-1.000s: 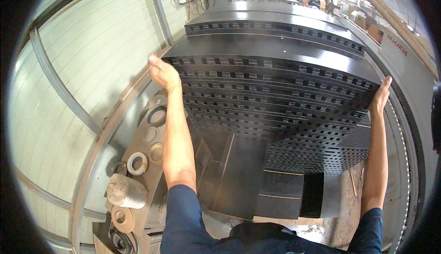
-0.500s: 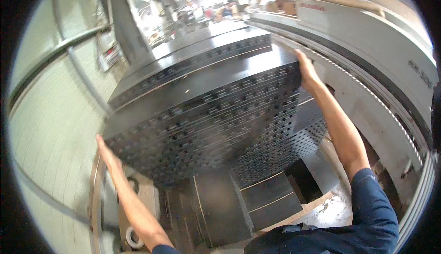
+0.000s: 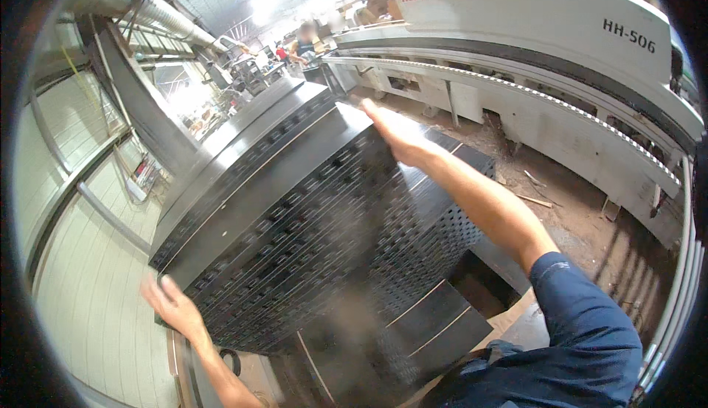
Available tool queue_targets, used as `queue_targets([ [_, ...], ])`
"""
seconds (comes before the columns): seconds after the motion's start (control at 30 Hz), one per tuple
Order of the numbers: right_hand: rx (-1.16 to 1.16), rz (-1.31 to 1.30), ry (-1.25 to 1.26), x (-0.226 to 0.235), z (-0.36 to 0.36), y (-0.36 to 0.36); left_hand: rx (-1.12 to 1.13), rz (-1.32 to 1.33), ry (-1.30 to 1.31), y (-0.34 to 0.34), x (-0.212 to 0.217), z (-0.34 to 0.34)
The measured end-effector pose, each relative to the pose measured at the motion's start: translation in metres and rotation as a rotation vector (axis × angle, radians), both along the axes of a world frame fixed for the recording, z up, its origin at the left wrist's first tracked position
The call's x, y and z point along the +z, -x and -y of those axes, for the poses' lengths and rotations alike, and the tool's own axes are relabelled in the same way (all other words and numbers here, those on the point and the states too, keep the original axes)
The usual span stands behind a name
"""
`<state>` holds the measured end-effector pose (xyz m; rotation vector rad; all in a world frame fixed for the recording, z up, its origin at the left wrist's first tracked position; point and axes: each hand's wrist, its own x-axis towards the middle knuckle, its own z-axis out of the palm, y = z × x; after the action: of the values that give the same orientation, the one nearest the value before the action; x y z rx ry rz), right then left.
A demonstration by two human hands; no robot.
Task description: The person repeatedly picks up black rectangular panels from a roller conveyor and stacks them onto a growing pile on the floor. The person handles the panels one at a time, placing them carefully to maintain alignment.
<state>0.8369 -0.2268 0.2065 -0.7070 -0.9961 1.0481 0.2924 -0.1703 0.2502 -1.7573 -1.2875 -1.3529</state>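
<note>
A: Two zones make up the room around the stack of dark panels (image 3: 295, 209). Beyond the stack and to its right runs a long white machine (image 3: 560, 76) with a toothed rail along its front edge. Between that machine and the stack the floor (image 3: 568, 209) is bare, brown, and littered with dust and wood scraps.

B: And on the other side of the stack?

A: A pale ribbed wall (image 3: 81, 297) with grey metal rails stands to the left of the stack. Behind the stack a grey duct (image 3: 140, 10) runs overhead, and further back there are blurred workers under bright light.

B: Describe the stack itself.

A: Flat black sheets, laid one on another, tilted in this view. The exposed edges show rows of small holes or slots. Thin pale lines mark the edges of several sheets. The top sheet is smooth and slightly glossy. Lower dark panels (image 3: 413, 327) lie in front of the stack, nearer the person.

B: Hand positions?

A: The left hand (image 3: 173, 308) grips the near left corner of the stack, fingers spread wide over the edge. The right hand (image 3: 394, 131) lies flat and open against the far right edge of the top sheet, arm extended in a blue sleeve (image 3: 582, 334).
</note>
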Motion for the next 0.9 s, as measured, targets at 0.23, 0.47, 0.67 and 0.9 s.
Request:
queue_targets([
  [0.23,0.154,0.023,-0.059,-0.034,-0.004,-0.036,-0.318,-0.405,0.587,-0.237,0.044,0.037],
  [0.47,-0.010,-0.043,0.094,-0.099,-0.003,-0.091,-0.287,-0.304,0.889,-0.265,0.031,0.004],
  [0.67,-0.194,-0.035,0.065,-0.085,-0.051,-0.136,-0.298,-0.220,0.869,-0.303,0.034,0.021],
  [0.9,-0.199,0.047,-0.146,-0.014,-0.163,-0.101,-0.306,-0.216,0.841,-0.292,0.032,0.008],
])
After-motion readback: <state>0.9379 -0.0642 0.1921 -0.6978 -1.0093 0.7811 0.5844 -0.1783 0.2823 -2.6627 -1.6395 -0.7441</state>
